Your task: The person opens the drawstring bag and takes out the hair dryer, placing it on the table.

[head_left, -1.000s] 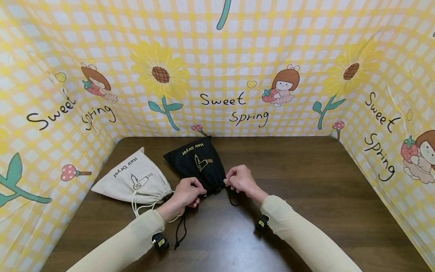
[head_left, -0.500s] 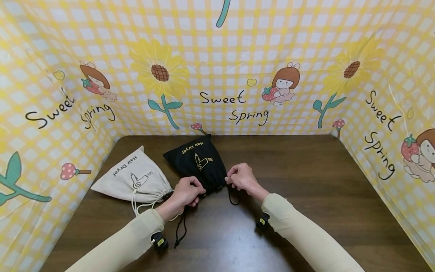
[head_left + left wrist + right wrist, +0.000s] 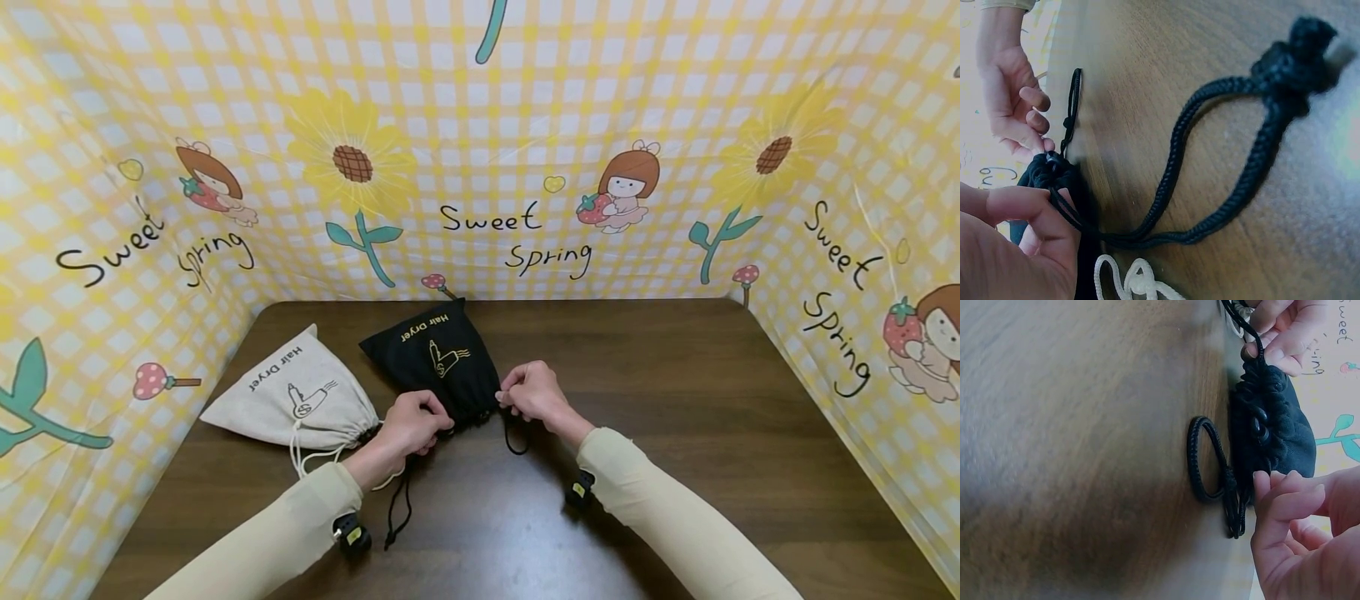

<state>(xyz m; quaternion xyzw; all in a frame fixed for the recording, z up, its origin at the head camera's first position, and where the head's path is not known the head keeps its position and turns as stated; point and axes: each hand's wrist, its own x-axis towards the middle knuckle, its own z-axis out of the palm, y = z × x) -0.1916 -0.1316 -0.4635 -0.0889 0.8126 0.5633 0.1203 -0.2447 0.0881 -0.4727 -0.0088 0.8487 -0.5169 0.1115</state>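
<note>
A black drawstring bag (image 3: 435, 367), printed "Hair Dryer" in yellow, lies on the table with its gathered mouth toward me. My left hand (image 3: 411, 427) pinches the left end of that mouth. At the right end, my right hand (image 3: 534, 392) pinches the cloth between thumb and fingers. The mouth is bunched in tight folds (image 3: 1266, 419) in the right wrist view. A knotted black cord (image 3: 1175, 144) trails from the left end across the wood, and another cord loop (image 3: 1197, 459) hangs by the right end.
A beige drawstring bag (image 3: 292, 392) with the same print in black lies left of the black one, its pale cords (image 3: 300, 458) partly under the left forearm. The brown table (image 3: 637, 350) is walled by a yellow checked cloth (image 3: 480, 125) on three sides.
</note>
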